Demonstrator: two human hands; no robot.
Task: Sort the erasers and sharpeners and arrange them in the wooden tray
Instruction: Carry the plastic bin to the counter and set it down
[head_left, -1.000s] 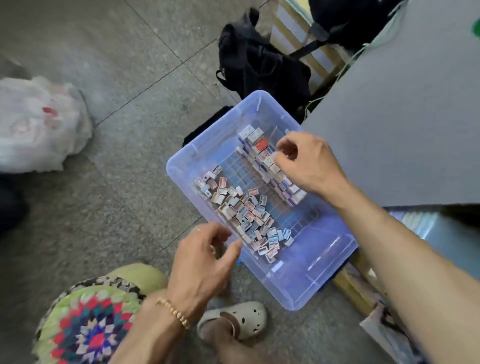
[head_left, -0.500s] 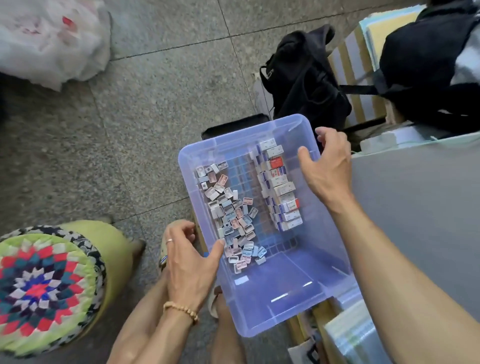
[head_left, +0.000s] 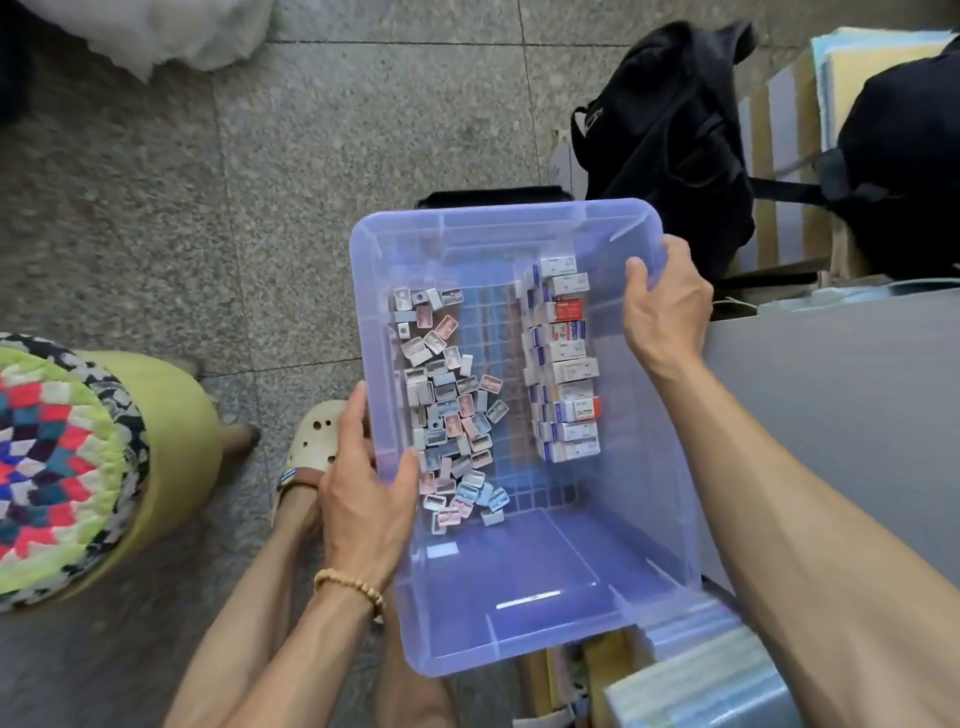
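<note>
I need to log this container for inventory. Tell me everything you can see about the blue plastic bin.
The blue plastic bin is a translucent, rectangular tub with rounded corners and no lid, seemingly plastic. A loose heap of small items lies along its left side, a neater row of small boxes along its right. The left hand grips its left rim, the right hand its right rim. It is above a grey tiled floor.

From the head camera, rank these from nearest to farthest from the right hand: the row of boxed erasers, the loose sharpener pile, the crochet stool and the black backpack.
Measured from the right hand on the bin's right rim:
1. Boxed erasers, just left of it inside the bin.
2. Black backpack, up beyond the bin.
3. Sharpener pile, on the bin's left side.
4. Crochet stool, far left on the floor.
Backpack and sharpeners are close to call.
</note>
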